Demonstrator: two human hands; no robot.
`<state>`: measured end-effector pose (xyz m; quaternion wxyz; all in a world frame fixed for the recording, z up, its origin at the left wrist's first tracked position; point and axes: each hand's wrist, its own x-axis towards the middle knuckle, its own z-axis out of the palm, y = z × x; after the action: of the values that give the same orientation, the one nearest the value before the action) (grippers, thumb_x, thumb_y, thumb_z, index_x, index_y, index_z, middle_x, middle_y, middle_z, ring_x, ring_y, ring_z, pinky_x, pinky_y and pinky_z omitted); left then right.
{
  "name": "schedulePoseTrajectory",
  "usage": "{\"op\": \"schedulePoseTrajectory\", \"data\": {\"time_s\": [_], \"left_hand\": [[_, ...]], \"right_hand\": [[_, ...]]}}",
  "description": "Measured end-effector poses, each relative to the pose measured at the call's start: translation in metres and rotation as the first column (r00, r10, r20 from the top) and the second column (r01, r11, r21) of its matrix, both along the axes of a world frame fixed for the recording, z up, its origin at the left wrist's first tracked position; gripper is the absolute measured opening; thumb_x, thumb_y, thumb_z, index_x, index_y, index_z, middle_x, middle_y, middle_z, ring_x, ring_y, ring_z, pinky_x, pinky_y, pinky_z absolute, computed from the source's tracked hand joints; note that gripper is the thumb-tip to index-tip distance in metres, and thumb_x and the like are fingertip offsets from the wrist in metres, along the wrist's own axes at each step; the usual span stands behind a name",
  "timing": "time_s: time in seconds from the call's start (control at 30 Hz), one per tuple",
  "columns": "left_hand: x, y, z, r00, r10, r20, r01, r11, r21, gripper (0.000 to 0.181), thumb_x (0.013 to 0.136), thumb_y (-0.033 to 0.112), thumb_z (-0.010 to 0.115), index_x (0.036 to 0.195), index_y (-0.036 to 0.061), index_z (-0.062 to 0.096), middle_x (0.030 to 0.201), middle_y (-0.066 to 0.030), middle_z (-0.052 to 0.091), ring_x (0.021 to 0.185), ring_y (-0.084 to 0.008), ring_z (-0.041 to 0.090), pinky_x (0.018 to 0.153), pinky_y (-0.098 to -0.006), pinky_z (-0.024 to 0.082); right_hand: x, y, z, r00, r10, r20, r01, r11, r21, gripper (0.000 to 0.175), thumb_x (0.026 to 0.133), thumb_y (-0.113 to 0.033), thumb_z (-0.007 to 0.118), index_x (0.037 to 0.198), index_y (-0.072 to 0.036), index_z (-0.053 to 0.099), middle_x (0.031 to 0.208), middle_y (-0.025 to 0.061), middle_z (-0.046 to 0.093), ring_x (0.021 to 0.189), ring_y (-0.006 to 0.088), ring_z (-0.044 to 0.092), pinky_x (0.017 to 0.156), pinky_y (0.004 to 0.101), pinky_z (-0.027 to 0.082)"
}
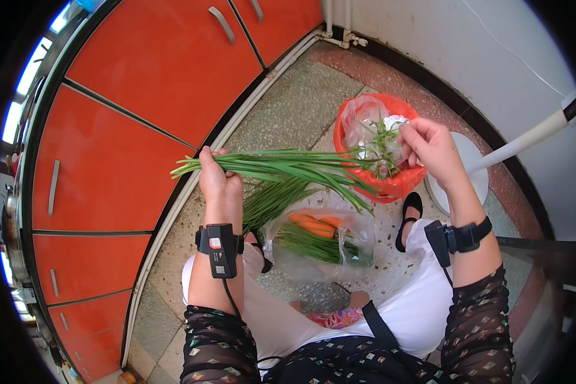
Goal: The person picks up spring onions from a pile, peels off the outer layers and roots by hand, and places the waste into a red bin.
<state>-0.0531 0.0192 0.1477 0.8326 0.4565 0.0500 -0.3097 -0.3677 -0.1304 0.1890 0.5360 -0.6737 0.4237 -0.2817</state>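
My left hand (216, 175) grips a bunch of garlic chives (288, 163) near its pale stem ends. The leaves stretch sideways to the right, and their tips hang by a bin lined with a red plastic bag (338, 129). My right hand (427, 146) is over the bin's right side with its fingers curled together; whether anything is pinched between them cannot be seen. Green trimmings (381, 139) and crumpled white paper lie in the bin. Below the held bunch, another pile of chives (273, 199) rests on the floor.
A clear plastic bag (293, 271) between my feet holds carrots (314, 225) and more chives (312, 245). Red cabinets (101, 177) line the left, with white pipes (173, 197) along their base. A white round base (465, 168) with a pole (518, 139) stands right of the bin.
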Motion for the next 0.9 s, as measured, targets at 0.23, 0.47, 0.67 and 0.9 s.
{"op": "schedulePoseTrajectory", "data": {"time_s": [0.23, 0.47, 0.67, 0.9], "left_hand": [[-0.007, -0.003, 0.009, 0.998, 0.048, 0.045, -0.046, 0.998, -0.042, 0.024, 0.09, 0.024, 0.044, 0.073, 0.0079, 0.042, 0.069, -0.0037, 0.048, 0.05, -0.0091, 0.04, 0.037, -0.0222, 0.027], [-0.021, -0.011, 0.018, 0.997, 0.064, 0.03, -0.062, 0.996, -0.062, 0.023, 0.089, 0.025, 0.045, 0.072, 0.0087, 0.043, 0.065, -0.0024, 0.048, 0.047, -0.0087, 0.038, 0.037, -0.0218, 0.026], [-0.02, -0.009, 0.018, 0.994, 0.056, 0.091, -0.044, 0.991, -0.123, 0.024, 0.089, 0.024, 0.046, 0.071, 0.0081, 0.043, 0.066, -0.004, 0.049, 0.048, -0.0089, 0.04, 0.037, -0.0216, 0.027], [-0.014, -0.006, 0.026, 0.995, 0.08, 0.061, -0.071, 0.989, -0.126, 0.025, 0.089, 0.024, 0.046, 0.071, 0.0082, 0.041, 0.065, -0.0039, 0.049, 0.049, -0.0092, 0.04, 0.037, -0.0217, 0.027]], "right_hand": [[0.007, 0.047, 0.001, 0.837, 0.547, 0.016, -0.53, 0.802, 0.278, 0.021, 0.086, -0.021, 0.05, 0.089, -0.001, 0.057, 0.077, 0.0062, 0.062, 0.06, 0.0086, 0.058, 0.052, 0.0212, 0.044], [0.022, 0.055, 0.001, 0.82, 0.545, 0.175, -0.547, 0.655, 0.521, 0.021, 0.088, -0.018, 0.046, 0.095, 0.0, 0.054, 0.082, 0.0084, 0.063, 0.065, 0.0092, 0.06, 0.055, 0.0198, 0.044], [0.03, 0.062, 0.0, 0.846, 0.501, 0.184, -0.522, 0.705, 0.48, 0.021, 0.088, -0.017, 0.045, 0.098, -0.001, 0.053, 0.073, 0.0046, 0.06, 0.058, 0.0074, 0.055, 0.054, 0.0198, 0.044], [0.022, 0.05, -0.02, 0.881, 0.461, 0.105, -0.461, 0.789, 0.406, 0.026, 0.081, -0.007, 0.043, 0.103, -0.001, 0.056, 0.074, 0.0023, 0.058, 0.064, 0.0073, 0.055, 0.057, 0.0211, 0.044]]}}
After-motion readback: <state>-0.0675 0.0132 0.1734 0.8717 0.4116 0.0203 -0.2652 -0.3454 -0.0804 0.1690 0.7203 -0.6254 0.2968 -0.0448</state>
